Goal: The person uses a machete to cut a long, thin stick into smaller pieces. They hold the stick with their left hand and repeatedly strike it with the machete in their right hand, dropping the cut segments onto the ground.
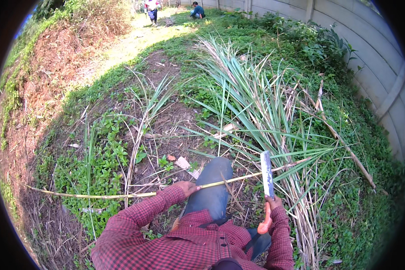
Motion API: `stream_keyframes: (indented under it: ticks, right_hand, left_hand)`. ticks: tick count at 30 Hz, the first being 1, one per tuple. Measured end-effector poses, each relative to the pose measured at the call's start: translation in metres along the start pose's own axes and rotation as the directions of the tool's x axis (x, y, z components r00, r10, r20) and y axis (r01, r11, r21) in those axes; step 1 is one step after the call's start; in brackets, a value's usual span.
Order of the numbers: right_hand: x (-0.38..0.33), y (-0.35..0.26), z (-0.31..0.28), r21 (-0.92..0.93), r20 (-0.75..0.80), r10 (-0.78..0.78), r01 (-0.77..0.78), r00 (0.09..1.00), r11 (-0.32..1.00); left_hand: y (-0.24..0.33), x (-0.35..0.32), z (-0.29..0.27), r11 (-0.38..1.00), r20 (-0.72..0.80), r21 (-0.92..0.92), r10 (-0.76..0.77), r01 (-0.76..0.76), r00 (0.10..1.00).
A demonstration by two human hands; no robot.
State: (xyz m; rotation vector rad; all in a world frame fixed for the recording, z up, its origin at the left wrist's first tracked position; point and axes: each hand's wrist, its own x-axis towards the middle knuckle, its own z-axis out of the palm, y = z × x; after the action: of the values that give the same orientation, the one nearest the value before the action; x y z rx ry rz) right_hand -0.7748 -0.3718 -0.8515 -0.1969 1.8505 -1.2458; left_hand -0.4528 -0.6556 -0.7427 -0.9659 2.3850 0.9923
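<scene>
Two hands work here: the left hand (187, 187) is closed around a long yellow stalk (121, 195) lying across the raised knee (213, 180), while the right hand (271, 203) clamps the machete (267, 173) by its orange handle. Light and stiff but probably bendy, the stalk seems best held near the cut.

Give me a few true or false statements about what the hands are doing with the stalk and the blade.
1. The left hand grips a long yellowish stalk. True.
2. The right hand holds a machete by an orange handle. True.
3. The machete blade points down into the soil. False: it points up, away from the person.
4. The pile of cut grass stalks lies on the person's left. False: it lies ahead and to the right.
5. A concrete wall runs along the right. True.
</scene>
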Motion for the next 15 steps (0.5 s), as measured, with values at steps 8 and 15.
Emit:
stream_keyframes:
  ticks: [8,15]
  right_hand:
    - [0.013,-0.039,-0.01,0.204,-0.312,-0.048,0.117,0.949,0.972]
    - [-0.007,-0.008,0.016,-0.002,0.015,-0.078,0.078,0.997,0.997]
  left_hand:
    - [-0.026,0.018,0.007,0.988,0.092,-0.143,0.065,-0.051,0.994]
    - [-0.025,0.018,0.01,0.979,0.163,-0.202,0.005,0.029,0.987]
